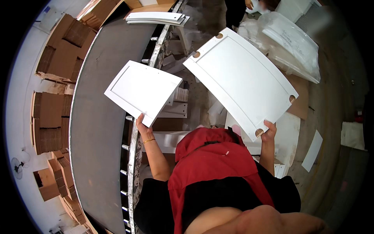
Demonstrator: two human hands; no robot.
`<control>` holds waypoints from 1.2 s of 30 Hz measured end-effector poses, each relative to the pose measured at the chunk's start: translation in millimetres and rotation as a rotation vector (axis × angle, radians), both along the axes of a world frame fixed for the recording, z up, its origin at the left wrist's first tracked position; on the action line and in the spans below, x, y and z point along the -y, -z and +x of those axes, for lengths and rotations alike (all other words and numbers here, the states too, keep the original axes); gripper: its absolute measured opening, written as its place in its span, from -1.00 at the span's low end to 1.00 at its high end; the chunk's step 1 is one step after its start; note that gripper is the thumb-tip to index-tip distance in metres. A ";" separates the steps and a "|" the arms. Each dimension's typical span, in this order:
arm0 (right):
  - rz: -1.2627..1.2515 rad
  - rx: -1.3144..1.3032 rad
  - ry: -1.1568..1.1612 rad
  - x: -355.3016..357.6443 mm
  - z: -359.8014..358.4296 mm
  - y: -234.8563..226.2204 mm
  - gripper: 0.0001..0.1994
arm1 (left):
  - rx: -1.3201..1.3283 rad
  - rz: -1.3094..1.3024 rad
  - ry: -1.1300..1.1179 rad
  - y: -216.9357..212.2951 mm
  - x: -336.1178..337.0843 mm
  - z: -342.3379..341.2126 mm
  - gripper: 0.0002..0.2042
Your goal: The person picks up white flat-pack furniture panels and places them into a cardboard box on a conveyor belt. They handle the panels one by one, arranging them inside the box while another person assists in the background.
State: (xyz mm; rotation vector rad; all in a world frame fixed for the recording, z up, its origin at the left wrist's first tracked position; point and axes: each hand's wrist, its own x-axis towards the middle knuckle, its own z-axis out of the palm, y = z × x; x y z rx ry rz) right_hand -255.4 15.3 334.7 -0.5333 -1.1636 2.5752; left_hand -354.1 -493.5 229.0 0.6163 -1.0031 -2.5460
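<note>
The step seemed to be handling two panels: the left hand (144, 126) gripped the smaller white panel (142, 89) near the conveyor (99, 128), the right hand (269, 131) the larger notched panel (241, 80), and moving either called for keeping edges apart.

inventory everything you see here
small white rectangular panel: 1, white, centre left
large white rectangular panel: 1, white, centre right
long grey conveyor belt: 1, grey, left
long white boards: at least 2, white, belt's far end
stacked brown cardboard: several, brown, far left
plastic-wrapped white bundle: 1, white, upper right
co-worker: 1, dark clothing, top
red cloth apron: 1, red, lower centre
left hand: 1, on smaller panel
right hand: 1, on larger panel
</note>
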 end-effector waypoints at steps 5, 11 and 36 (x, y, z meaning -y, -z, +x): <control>0.021 0.028 -0.145 -30.6 -85.2 24.1 -0.40 | -0.022 0.056 -0.032 -7.8 -33.1 -45.6 -0.58; -0.003 0.041 -0.249 -22.8 -188.6 27.7 -0.38 | 0.008 0.102 -0.082 23.0 -34.8 -154.7 -0.63; -0.255 0.164 -1.391 294.8 -683.2 37.1 -0.64 | 0.776 -0.524 -0.286 0.7 -133.3 -346.8 -0.63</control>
